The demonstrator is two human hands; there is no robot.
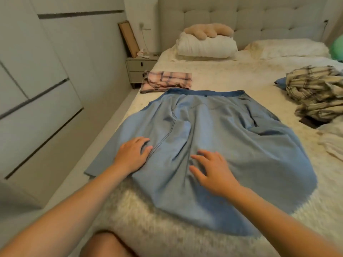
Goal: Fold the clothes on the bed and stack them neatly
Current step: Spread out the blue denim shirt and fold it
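The blue skirt [213, 141] lies spread flat across the middle of the bed [232, 75], waistband toward the headboard and hem toward the person, its near edge draped over a fluffy white blanket [157, 229]. Both hands rest on the lower half of the fabric. The left hand [132, 154] lies palm down beside a stitched seam, fingers loosely curved, gripping nothing. The right hand [211, 171] lies just to the right of it with fingers spread and straight, pressing the cloth.

This looks like the smoothing step, before any fold is made: wrinkles run up the middle of the skirt and a crease bunches at its right side. The next move probably calls for flattening those ridges outward, then taking 1 side edge and bringing it over toward the other.

Beyond the skirt, 1 folded pink plaid garment [167, 81] sits just past the waistband on the left, likely the start of the stack. On the right, well apart, a crumpled beige plaid garment [315, 89] lies in a heap with other unfolded pieces, not yet done.

The only container in view is a nightstand [141, 69] with 2 closed drawers; what is inside them cannot be seen.
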